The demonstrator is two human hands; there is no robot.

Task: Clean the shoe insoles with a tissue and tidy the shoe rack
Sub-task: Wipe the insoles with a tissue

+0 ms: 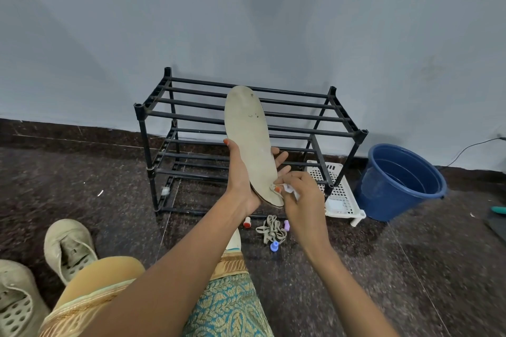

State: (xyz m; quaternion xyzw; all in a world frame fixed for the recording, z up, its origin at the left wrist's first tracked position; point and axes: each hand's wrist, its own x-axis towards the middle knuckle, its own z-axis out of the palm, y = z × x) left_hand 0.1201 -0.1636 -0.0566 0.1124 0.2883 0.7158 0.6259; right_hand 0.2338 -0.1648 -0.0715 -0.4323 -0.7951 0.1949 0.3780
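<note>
My left hand (pixel 241 172) grips a long beige insole (pixel 247 134) from behind, toe end up, in front of the black two-tier shoe rack (pixel 246 120). Its thumb curls over the left edge and the fingers show past the right edge. My right hand (pixel 299 197) pinches a small crumpled white tissue (pixel 290 190) against the heel end of the insole. The rack's bars carry no shoes. Two beige laceless shoes (pixel 68 247) lie on the floor at the lower left.
A blue bucket (pixel 402 180) stands right of the rack, beside a white perforated basket (pixel 338 194). Beige laces (pixel 271 228) and small plastic caps (pixel 274 246) lie on the dark speckled floor in front. A grey wall rises behind.
</note>
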